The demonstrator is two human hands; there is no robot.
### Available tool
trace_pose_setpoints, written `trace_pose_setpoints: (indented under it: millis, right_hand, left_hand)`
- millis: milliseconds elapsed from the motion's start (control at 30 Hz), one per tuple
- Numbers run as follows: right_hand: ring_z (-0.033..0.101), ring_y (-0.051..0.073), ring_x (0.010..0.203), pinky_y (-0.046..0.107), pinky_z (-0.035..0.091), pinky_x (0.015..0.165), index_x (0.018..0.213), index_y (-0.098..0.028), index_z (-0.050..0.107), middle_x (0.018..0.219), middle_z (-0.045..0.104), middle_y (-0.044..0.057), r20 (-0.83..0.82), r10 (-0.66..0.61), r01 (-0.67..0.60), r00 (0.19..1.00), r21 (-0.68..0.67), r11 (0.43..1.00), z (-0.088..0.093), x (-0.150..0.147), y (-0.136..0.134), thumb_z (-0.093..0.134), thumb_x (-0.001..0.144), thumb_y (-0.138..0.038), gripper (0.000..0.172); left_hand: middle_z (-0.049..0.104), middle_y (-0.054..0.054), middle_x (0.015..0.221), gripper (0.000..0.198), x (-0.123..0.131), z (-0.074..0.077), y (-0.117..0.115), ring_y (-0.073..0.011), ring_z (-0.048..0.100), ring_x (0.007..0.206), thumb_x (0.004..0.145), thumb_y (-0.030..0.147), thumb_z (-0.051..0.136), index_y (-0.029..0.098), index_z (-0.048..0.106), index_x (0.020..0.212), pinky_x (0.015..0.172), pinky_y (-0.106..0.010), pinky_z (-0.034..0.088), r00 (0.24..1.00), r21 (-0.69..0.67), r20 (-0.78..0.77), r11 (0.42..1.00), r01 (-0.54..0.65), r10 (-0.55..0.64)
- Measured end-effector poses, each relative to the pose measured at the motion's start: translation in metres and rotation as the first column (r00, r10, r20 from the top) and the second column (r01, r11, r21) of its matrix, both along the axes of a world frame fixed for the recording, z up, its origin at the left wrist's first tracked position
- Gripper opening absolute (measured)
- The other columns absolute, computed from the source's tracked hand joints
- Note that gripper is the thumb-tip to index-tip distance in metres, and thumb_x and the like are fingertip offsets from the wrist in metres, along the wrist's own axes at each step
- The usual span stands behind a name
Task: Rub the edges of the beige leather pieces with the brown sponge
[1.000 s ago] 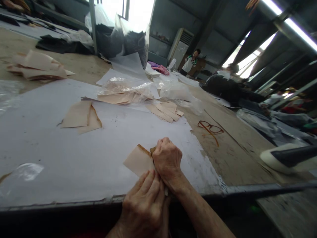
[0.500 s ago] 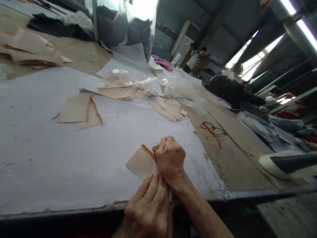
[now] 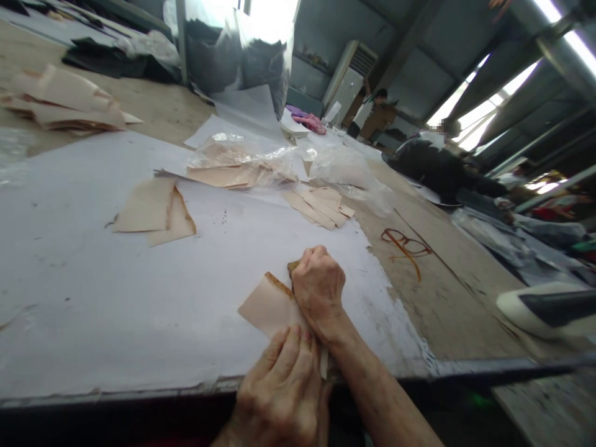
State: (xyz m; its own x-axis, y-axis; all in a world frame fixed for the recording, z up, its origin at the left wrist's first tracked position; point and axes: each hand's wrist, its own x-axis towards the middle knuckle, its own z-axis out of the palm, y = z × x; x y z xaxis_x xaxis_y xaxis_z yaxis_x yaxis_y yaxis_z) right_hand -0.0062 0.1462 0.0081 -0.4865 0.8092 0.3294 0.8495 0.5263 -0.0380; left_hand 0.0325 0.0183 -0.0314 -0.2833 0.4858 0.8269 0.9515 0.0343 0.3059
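A beige sheet piece with a brown-stained upper edge lies on white paper at the near edge of the table. My left hand rests over its lower part, fingers stretched flat and close together, pressing it down. Just to the right, my right hand is closed in a fist. A small yellowish-brown block sticks out from the left side of that fist, beside the sheet's stained corner; the rest of it is hidden by the fingers. A pale narrow strip shows under my right wrist at the table edge.
Two stained beige pieces lie to the left, and a fanned stack of strips farther ahead. Behind them are clear plastic bags. Brown-framed glasses rest on the right. Another beige pile sits far left. People are in the background.
My right fist has shifted slightly away from me, with more of the brown block showing. My left hand stays on the sheet. The whole view has shifted a little.
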Motion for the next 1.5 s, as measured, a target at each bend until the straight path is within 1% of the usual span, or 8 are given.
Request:
trace_pose_setpoints:
  millis: [133,300,400,467,600,1200,1367,1500]
  right_hand:
    - [0.059,0.019,0.062,0.024,0.034,0.05,0.084,-0.007,0.054,0.07,0.061,0.013,-0.092,-0.077,0.068,0.993,-0.095,0.993,0.005,-0.005,0.012,0.034,0.086,-0.018,0.024]
    - [0.053,0.014,0.055,0.022,0.031,0.049,0.069,-0.012,0.057,0.062,0.06,0.007,-0.228,-0.016,-0.039,0.974,-0.236,0.971,0.016,0.015,0.024,0.034,0.084,-0.022,0.03]
    - [0.053,0.013,0.055,0.022,0.031,0.051,0.071,-0.014,0.056,0.061,0.06,0.004,-0.257,0.094,-0.139,0.962,-0.163,0.977,0.016,0.033,0.009,0.035,0.085,-0.025,0.028]
    - [0.055,0.013,0.057,0.023,0.03,0.052,0.075,-0.013,0.056,0.063,0.061,0.004,-0.187,0.141,-0.163,0.972,-0.107,0.981,0.012,0.038,-0.006,0.035,0.086,-0.023,0.025]
    - [0.057,0.015,0.057,0.024,0.028,0.048,0.078,-0.013,0.054,0.066,0.061,0.006,-0.004,0.064,-0.064,0.998,-0.03,0.997,0.005,0.033,-0.024,0.036,0.086,-0.02,0.021]
    - [0.051,0.01,0.047,0.021,0.026,0.044,0.078,-0.013,0.054,0.062,0.059,0.003,0.014,0.051,-0.052,0.999,0.011,0.999,-0.002,0.012,-0.004,0.038,0.086,-0.022,0.02]
    - [0.057,0.015,0.055,0.021,0.03,0.047,0.079,-0.012,0.054,0.067,0.061,0.007,0.031,0.063,-0.064,0.998,0.037,0.997,-0.001,0.005,-0.003,0.037,0.086,-0.02,0.02]
    - [0.059,0.017,0.059,0.022,0.033,0.05,0.082,-0.011,0.055,0.07,0.062,0.009,0.004,0.022,-0.021,1.0,-0.019,1.0,0.004,-0.003,0.0,0.036,0.086,-0.02,0.022]
  left_hand:
    - [0.065,-0.011,0.097,0.028,-0.002,-0.001,-0.003,-0.0247,0.057,0.096,0.072,0.015,0.056,0.005,0.062,0.097,0.087,-0.034,0.047,1.0,-0.035,-0.012,0.999,0.012,-0.012]
    - [0.064,-0.011,0.098,0.029,-0.002,-0.002,-0.003,-0.0245,0.057,0.096,0.073,0.018,0.054,0.007,0.062,0.098,0.086,-0.034,0.048,0.999,-0.072,-0.027,0.997,0.023,-0.025]
    - [0.064,-0.012,0.098,0.029,-0.001,-0.001,-0.003,-0.0245,0.057,0.096,0.073,0.017,0.053,0.007,0.062,0.099,0.086,-0.035,0.048,0.999,-0.072,-0.015,0.997,0.028,-0.029]
    - [0.064,-0.012,0.097,0.028,-0.001,0.001,-0.003,-0.0248,0.057,0.097,0.072,0.015,0.051,0.007,0.062,0.097,0.086,-0.035,0.048,0.999,-0.05,0.01,0.998,0.041,-0.041]
    - [0.065,-0.011,0.087,0.024,0.0,0.003,-0.003,-0.0245,0.058,0.094,0.07,0.011,0.05,0.009,0.065,0.089,0.088,-0.037,0.047,0.995,-0.026,0.076,0.997,0.072,-0.07]
    - [0.066,-0.009,0.092,0.024,0.001,0.0,0.002,-0.0229,0.059,0.093,0.07,0.01,0.055,0.007,0.063,0.092,0.088,-0.032,0.047,1.0,0.039,0.015,0.999,-0.017,0.017]
    - [0.066,-0.009,0.09,0.024,-0.001,-0.002,0.004,-0.0224,0.06,0.091,0.07,0.012,0.054,0.006,0.063,0.092,0.088,-0.031,0.046,1.0,0.058,-0.002,0.998,-0.028,0.029]
    - [0.066,-0.01,0.091,0.025,-0.001,-0.002,0.002,-0.0226,0.059,0.093,0.071,0.013,0.054,0.006,0.063,0.093,0.087,-0.031,0.047,1.0,0.031,-0.007,0.999,-0.025,0.025]
